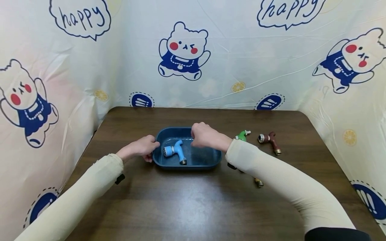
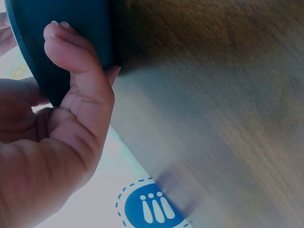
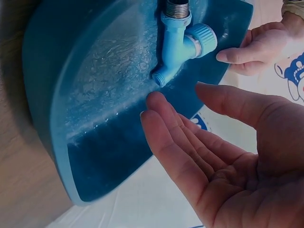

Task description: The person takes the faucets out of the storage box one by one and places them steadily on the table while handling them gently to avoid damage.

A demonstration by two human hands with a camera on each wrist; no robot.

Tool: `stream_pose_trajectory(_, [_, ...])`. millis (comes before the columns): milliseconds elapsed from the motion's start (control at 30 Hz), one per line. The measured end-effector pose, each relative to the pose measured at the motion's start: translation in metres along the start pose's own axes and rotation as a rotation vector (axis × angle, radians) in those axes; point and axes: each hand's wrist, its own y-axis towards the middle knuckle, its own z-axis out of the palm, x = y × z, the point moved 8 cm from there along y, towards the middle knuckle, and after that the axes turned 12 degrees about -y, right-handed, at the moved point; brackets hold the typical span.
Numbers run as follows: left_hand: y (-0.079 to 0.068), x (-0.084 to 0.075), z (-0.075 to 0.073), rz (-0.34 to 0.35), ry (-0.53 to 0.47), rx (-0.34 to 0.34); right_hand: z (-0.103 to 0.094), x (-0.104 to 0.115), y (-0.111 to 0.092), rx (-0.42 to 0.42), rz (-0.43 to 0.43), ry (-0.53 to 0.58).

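A blue tray (image 1: pixel 205 158) rests on the table with a light-blue plastic tap (image 1: pixel 179 151) lying in its left half. At the tray's left end my left hand (image 1: pixel 140 146) grips the wall, thumb near the rim; the left wrist view shows the fingers (image 2: pixel 78 54) curled against the outside. Over the tray's far right part hovers my right hand (image 1: pixel 207 136). In the right wrist view that hand (image 3: pixel 209 152) holds nothing, its fingers loosely bent and apart from the thumb, close to the tap (image 3: pixel 173 50).
Right of the tray lie a green tap (image 1: pixel 242 135), partly hidden by the right sleeve, and a dark red-brown tap (image 1: pixel 272 142). A brass threaded end (image 1: pixel 258 182) shows under the right forearm. A printed curtain (image 1: pixel 229 60) surrounds the wooden table (image 1: pixel 193 204).
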Motion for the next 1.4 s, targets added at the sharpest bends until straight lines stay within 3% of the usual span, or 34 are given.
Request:
stream_pose_trajectory(800, [0.003,0.002,0.000,-0.014,0.002,-0.004,0.006,0.014,0.017,0.021,-0.030,-0.032])
stream_pose_trajectory(1400, [0.002,0.001,0.000,-0.011,0.003,-0.002,0.019,0.028,0.023,0.084,-0.052,-0.059])
